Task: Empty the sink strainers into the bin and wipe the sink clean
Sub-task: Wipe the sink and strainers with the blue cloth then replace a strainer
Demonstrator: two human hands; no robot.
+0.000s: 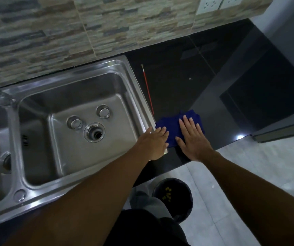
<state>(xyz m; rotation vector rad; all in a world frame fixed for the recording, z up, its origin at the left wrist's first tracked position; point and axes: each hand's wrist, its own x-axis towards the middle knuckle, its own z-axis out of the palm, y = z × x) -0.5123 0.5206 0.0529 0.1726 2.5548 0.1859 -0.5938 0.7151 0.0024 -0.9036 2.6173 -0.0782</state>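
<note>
Blue cloth (171, 126) lies just right of the sink (137, 89), with left hand (156, 145) and right hand (191, 137) pressed flat on it, fingers straight. Two strainers (74, 122) sit inside the sink by the open drain (94, 133). Likely the wiping step: next, bunch the cloth and carry it into the sink.

Black counter (178, 82) and inset steel sink (82, 71), seen from above.
A blue cloth (172, 128) lies on the counter at centre right, touching the sink's rim; a thin red rod (148, 89) lies above it beside the sink. At bottom centre, a dark bin (172, 194) stands on the pale tiled floor (240, 174).
</note>
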